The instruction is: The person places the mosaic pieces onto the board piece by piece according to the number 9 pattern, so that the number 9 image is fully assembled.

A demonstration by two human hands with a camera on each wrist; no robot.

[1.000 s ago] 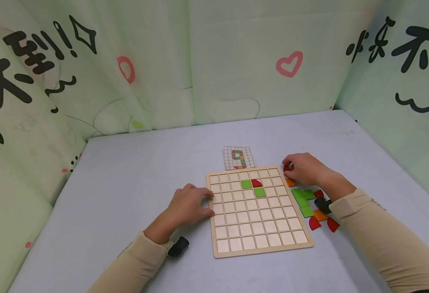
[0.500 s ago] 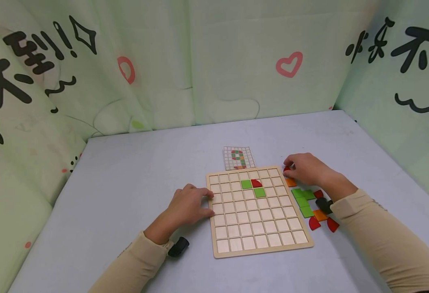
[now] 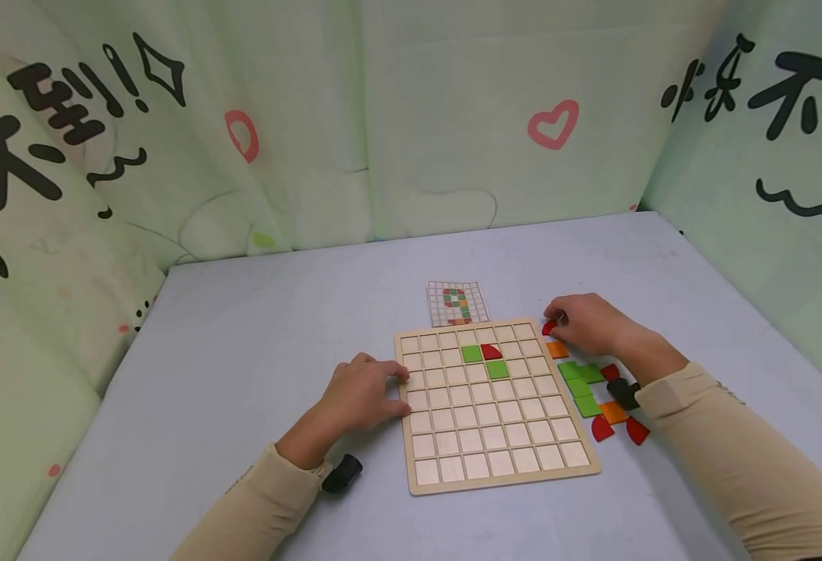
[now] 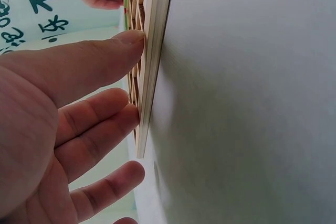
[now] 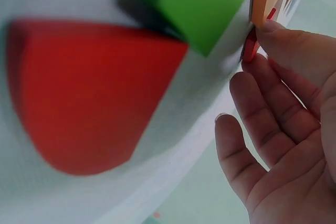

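Observation:
A square wooden grid board lies on the table, with two green square tiles and one red quarter-circle tile set in its upper cells. Along its left edge rests my left hand, thumb and fingertips spread and touching the rim; the left wrist view shows the fingers fairly straight against the board's side. Beyond the board's upper right corner, my right hand pinches a red quarter-circle tile between thumb and fingers. That tile appears tilted at the fingertips in the right wrist view, partly covered by the thumb.
Right of the board lie an orange square tile, several green square tiles, another orange tile and loose red quarter-circle tiles. A small printed pattern card sits behind the board. Printed curtains surround the table.
The right hand has shifted very slightly to the right, and more of the red tile at its fingertips shows. The left hand and board stay put.

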